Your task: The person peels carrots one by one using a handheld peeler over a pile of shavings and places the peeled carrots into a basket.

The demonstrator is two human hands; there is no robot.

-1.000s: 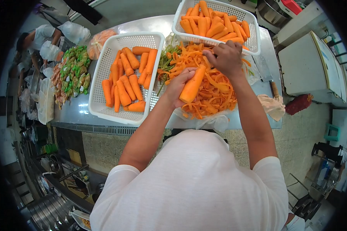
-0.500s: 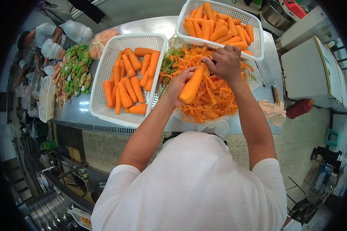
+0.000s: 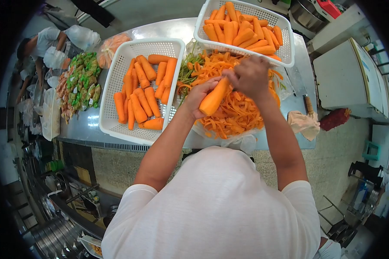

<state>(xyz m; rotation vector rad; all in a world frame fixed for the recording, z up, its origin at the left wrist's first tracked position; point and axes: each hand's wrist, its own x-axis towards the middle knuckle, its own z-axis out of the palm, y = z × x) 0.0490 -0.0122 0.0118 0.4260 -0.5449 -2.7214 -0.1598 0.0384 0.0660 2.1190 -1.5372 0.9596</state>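
Note:
My left hand (image 3: 199, 97) is wrapped around a large carrot (image 3: 215, 98), its thick end tilted towards me. At the carrot's far end is my right hand (image 3: 251, 77), fingers curled and smeared by motion; whatever it grips is hidden. Both hands are above a broad heap of orange carrot peelings (image 3: 233, 118), with green stem trimmings (image 3: 190, 71) along its left side. To the left, a white perforated basket (image 3: 106, 116) holds several carrots (image 3: 138, 108). A second white basket (image 3: 287, 56) with smooth carrots (image 3: 246, 32) stands beyond the heap.
On the metal table (image 3: 80, 125), a cleaver (image 3: 297, 82) and a cloth (image 3: 302, 123) lie at the right. Green-and-orange bagged items (image 3: 82, 77) and a bag of orange pieces (image 3: 111, 49) sit at the left. Another person (image 3: 45, 41) is at the far left. A dark red sack (image 3: 335, 120) is beyond the right edge.
My right hand has turned and shifted slightly towards me along the carrot, and is now blurred. My left hand keeps its hold, with the carrot moved slightly left.

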